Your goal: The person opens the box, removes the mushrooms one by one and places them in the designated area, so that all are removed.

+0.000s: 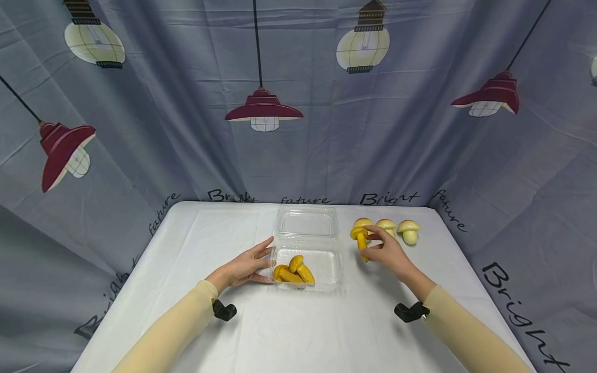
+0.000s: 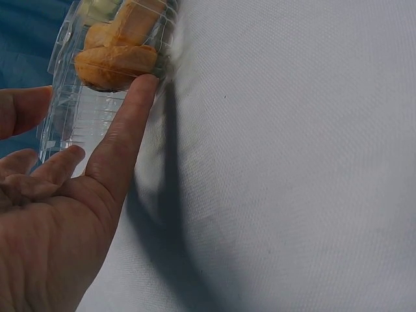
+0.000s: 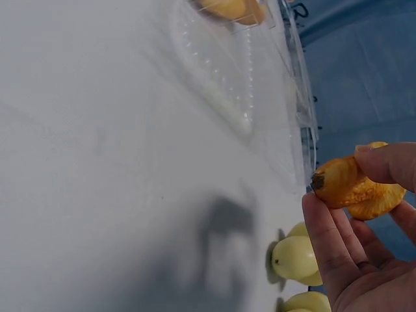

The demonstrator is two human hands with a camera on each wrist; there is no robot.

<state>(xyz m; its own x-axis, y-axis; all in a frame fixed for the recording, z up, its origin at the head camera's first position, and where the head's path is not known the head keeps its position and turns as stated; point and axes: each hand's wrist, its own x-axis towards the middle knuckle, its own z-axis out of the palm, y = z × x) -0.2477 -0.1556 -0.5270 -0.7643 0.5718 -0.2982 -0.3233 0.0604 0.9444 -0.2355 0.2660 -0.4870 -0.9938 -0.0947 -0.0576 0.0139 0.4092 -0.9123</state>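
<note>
A yellow mushroom (image 1: 359, 235) is held cap up to the right of the clear box (image 1: 328, 269), pinched in the right-hand grip (image 1: 388, 255). Two similar mushrooms (image 1: 303, 272) lie inside the box; the left-hand grip (image 1: 243, 267), fingers spread, is at its left wall. Three pale mushrooms (image 1: 409, 228) are on the bench (image 1: 298, 331), right of the box.

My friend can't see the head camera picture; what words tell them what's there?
A right hand holds a yellow mushroom beside an open clear box holding two more yellow mushrooms. A left hand is at its left side; three paler mushrooms sit behind the right hand on a white table.
</note>
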